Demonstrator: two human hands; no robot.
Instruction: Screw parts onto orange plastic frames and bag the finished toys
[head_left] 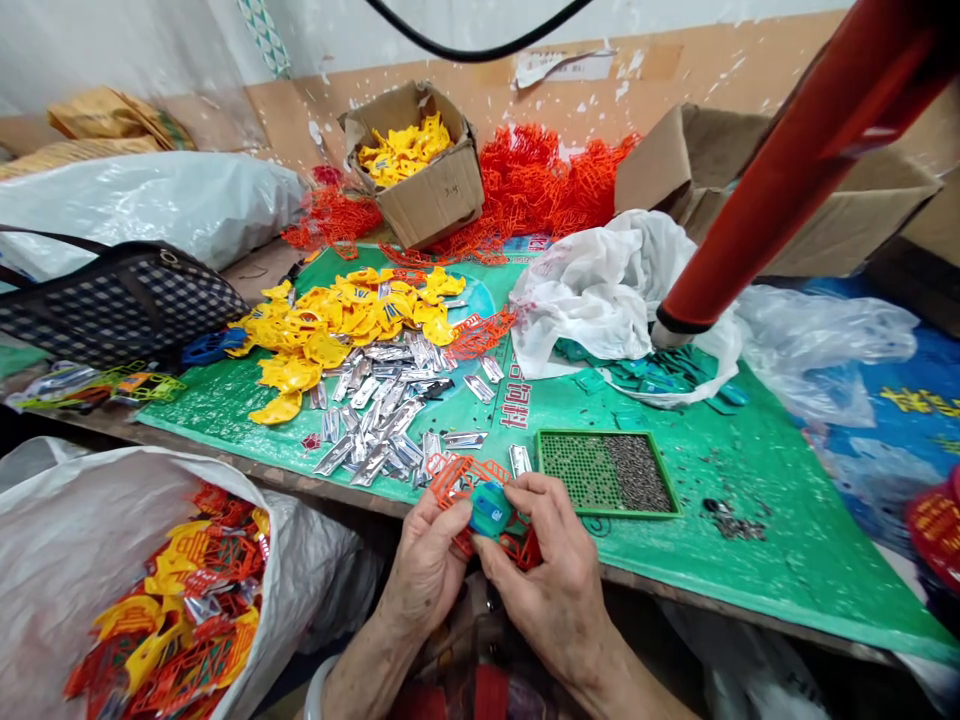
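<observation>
Just over the table's front edge, both hands hold one assembly between them: an orange lattice plastic part (460, 474) with a small teal plastic piece (490, 510) against it. My left hand (421, 555) pinches its left side, thumb on the teal piece. My right hand (559, 560) closes on the right side, thumb and fingers at the teal piece's edge. Beyond the hands lie silver metal pieces (386, 410) and yellow plastic parts (330, 315) in a heap. A green tray (615, 514) of tiny grey metal parts sits right of my hands.
At lower left, a white sack (45, 560) holds mixed orange and yellow parts. A red pole (780, 170) slants down beside a white bag (592, 270) with teal pieces. Behind stand a cardboard box (442, 200) of yellow parts and heaped orange lattices (555, 185).
</observation>
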